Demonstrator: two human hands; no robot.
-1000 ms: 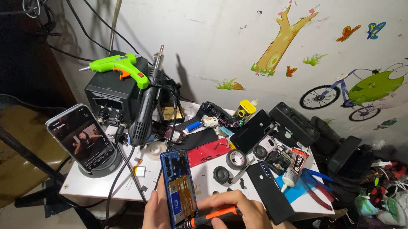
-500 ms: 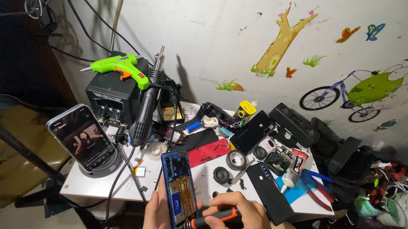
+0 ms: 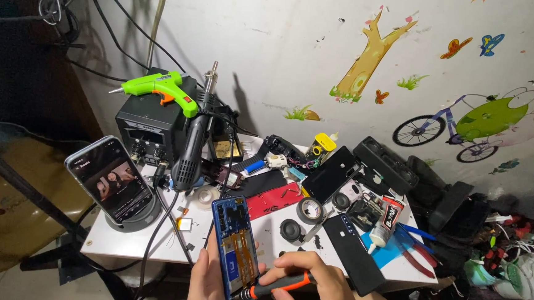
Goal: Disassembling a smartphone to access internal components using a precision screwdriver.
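compared with a second ago, almost nothing moves: the right hand (image 3: 320,289) still grasps the orange-and-black screwdriver (image 3: 277,285) with the fingers closed around its handle, and the tip stays low on the opened phone (image 3: 236,253). only the hand turns a little on the handle, so i judge the work is still at the same screw near the lower end of the phone, not finished there.

the left hand (image 3: 206,285) holds the phone from below, fingers wrapped on its blue edge. the phone is in the air just in front of the white table (image 3: 119,243), tilted, its inside with an orange part facing up.

about packages and labels: a small glue tube (image 3: 387,220) with a black and red label and white body lies at the right side of the table, near the red-handled pliers (image 3: 418,255). a yellow bottle (image 3: 322,144) stands at the back near the wall. the black station box (image 3: 151,130) at the back left carries the green glue gun (image 3: 159,88) on top. the wall has coloured stickers: a tree (image 3: 371,54), butterflies and a bicycle (image 3: 466,128). a second phone (image 3: 109,180) stands on a round stand at the left, its screen lit.
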